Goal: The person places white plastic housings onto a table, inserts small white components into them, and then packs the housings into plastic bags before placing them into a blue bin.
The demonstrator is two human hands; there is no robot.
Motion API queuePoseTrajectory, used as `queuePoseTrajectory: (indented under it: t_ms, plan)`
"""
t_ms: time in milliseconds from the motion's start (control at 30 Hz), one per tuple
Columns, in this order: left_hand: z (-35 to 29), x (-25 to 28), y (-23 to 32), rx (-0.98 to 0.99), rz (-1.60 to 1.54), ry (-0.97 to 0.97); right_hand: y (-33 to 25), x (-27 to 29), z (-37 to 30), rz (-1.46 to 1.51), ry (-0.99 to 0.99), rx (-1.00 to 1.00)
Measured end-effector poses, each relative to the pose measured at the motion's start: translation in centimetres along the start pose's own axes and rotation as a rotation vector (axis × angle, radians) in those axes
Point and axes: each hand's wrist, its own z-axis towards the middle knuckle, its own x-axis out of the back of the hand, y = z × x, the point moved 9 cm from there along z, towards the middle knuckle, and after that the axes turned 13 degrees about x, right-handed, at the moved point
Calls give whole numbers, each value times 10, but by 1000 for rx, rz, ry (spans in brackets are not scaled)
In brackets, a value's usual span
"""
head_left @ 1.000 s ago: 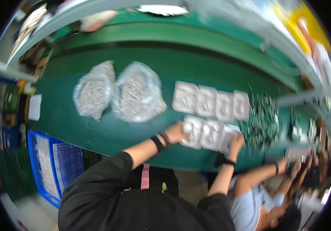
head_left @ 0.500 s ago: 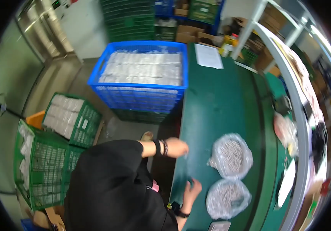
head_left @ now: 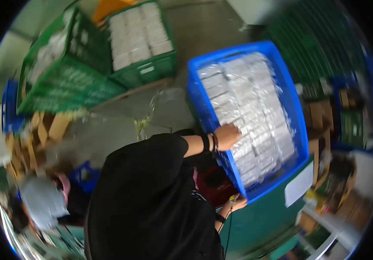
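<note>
Grips cannot be told: left hand (head_left: 228, 136) is reaching over, right hand (head_left: 238, 202) is touching, a blue rectangular plastic crate (head_left: 289, 97).

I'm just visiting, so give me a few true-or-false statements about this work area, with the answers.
1. The blue rectangular plastic crate holds white packages in shiny clear wrapping. True.
2. The person's bare left hand is over the flat green tabletop. False: it is at the blue crate's side, by the packages.
3. The person's bare right hand is at a corner of the blue crate. True.
4. The white paper sheet lies inside the blue crate. False: it lies on the tabletop.
</note>
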Motion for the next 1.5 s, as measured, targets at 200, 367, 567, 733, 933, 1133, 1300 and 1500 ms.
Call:
queuePoseTrajectory:
  t_ms: [200, 367, 567, 733, 933, 1133, 1300, 1500]
  plan:
    - [-42, -29, -11, -39, 139, -29, -66, 3, 42, 102, -112, 536]
    - [-32, -54, 13, 24, 226, -190, 14, -46, 68, 720, -447, -55]
    - [37, -79, 41, 164, 200, -420, 12, 6, 130, 379, -128, 218]
    - [100, -185, 87, 18, 490, -571, 132, 40, 130, 325, 7, -91]
    - [115, -343, 267, -529, 263, -740, 264, 16, 49, -60, 101, -522]
    - [51, -461, 325, -983, 327, -942, 311, -6, 30, -124, 21, -582]
    - [74, -486, 310, -988, 354, -839, 323, -16, 27, -135, 1, -583]
    - [91, -467, 335, -907, 237, -693, 324, -19, 24, -151, 25, -602]
